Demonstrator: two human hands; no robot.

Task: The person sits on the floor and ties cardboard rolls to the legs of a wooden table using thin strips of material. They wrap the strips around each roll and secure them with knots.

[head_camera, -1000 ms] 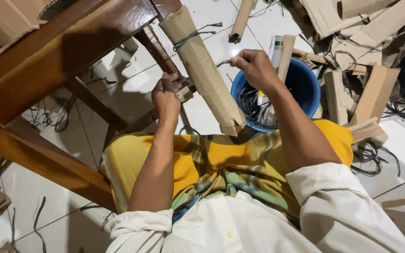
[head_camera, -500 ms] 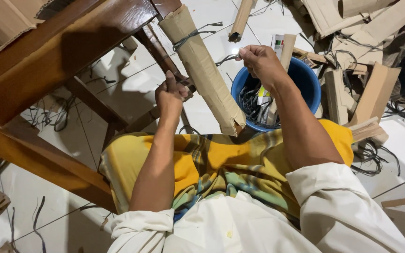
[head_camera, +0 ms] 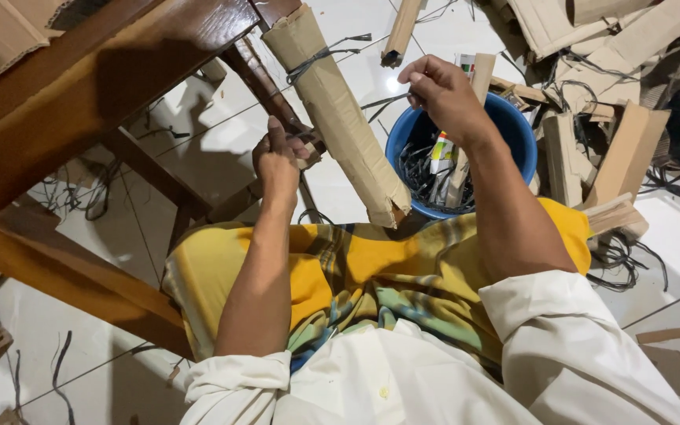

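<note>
1. The dark wooden table [head_camera: 96, 94] fills the frame from nine to twelve o'clock; its legs slant down past your knees.
2. The cardboard tube [head_camera: 340, 118], bound with dark wire, runs with its long axis from twelve o'clock down toward five, and lies between your two hands.
3. The blue bucket [head_camera: 525, 142] of wire scraps sits at one o'clock, just behind the tube's lower end.
4. Your left hand [head_camera: 281, 161] is closed around something small against the table leg, at the tube's nine o'clock side. It is the nearer hand.
5. Your right hand [head_camera: 446, 90] is pinched shut on a thin wire strand [head_camera: 383, 101] at the tube's three o'clock side, above the bucket.
</note>
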